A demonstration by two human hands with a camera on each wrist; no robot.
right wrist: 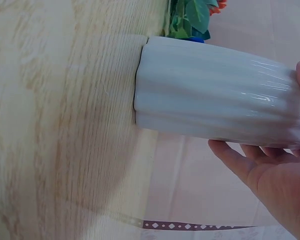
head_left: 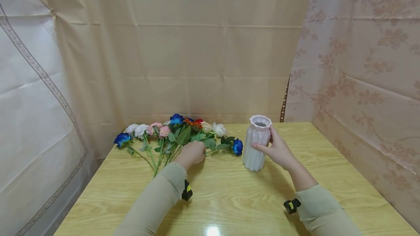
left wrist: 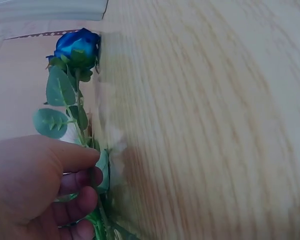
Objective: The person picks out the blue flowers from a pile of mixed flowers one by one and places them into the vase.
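Note:
A white fluted vase (head_left: 255,148) stands upright on the wooden table, its scalloped mouth facing up. My right hand (head_left: 278,150) holds its right side, thumb across the front; in the right wrist view the fingers (right wrist: 235,157) lie along the vase wall. Left of the vase, my left hand (head_left: 193,153) pinches the stem of a blue rose (head_left: 237,146), whose bloom points toward the vase. The left wrist view shows thumb and fingers closed round that stem, below the green leaves (left wrist: 60,87). Part of the stem is hidden by the hand.
A spread of artificial flowers lies on the left of the table (head_left: 229,199): another blue rose (head_left: 123,139), pink flowers (head_left: 164,131), white ones (head_left: 219,129) and an orange one (head_left: 193,123). Curtains hang behind the table and along both sides.

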